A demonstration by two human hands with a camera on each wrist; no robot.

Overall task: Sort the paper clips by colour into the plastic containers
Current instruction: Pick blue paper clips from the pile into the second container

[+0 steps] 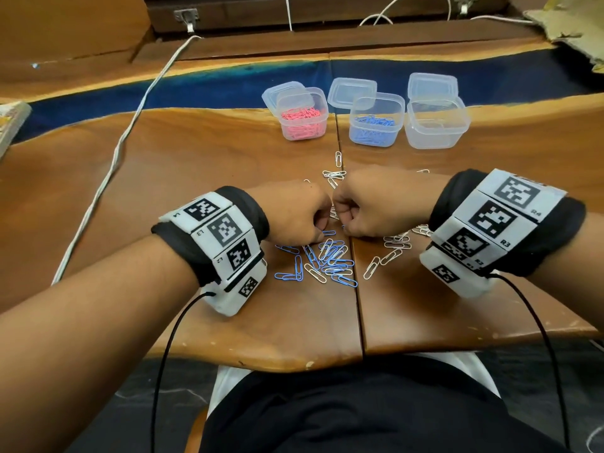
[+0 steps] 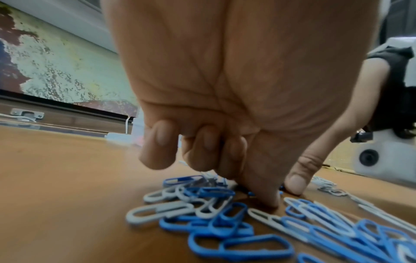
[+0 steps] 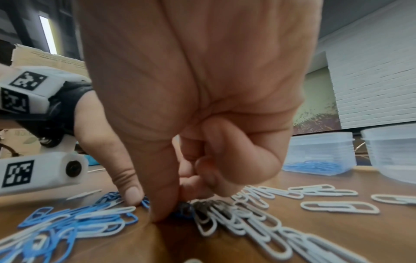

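Blue and white paper clips [image 1: 330, 256] lie mixed on the wooden table [image 1: 202, 178] in front of me. My left hand [image 1: 322, 228] and right hand [image 1: 346, 223] meet knuckle to knuckle over the pile, both with fingers curled. In the left wrist view my left hand [image 2: 236, 178] presses its thumb tip to the table, and a bit of blue shows between its curled fingers. My right hand [image 3: 182, 201] pinches a blue clip [image 3: 185, 210] at the table, beside a bunch of white clips [image 3: 236, 218]. Further back stand the pink-clip container [image 1: 304, 120], the blue-clip container [image 1: 376, 124] and a clear container [image 1: 436, 125].
Three loose lids [image 1: 353, 91] lie behind the containers. A white cable [image 1: 130, 132] runs across the table's left side. A seam [image 1: 354, 289] splits the tabletop beneath the pile. More white clips [image 1: 333, 174] are scattered between my hands and the containers.
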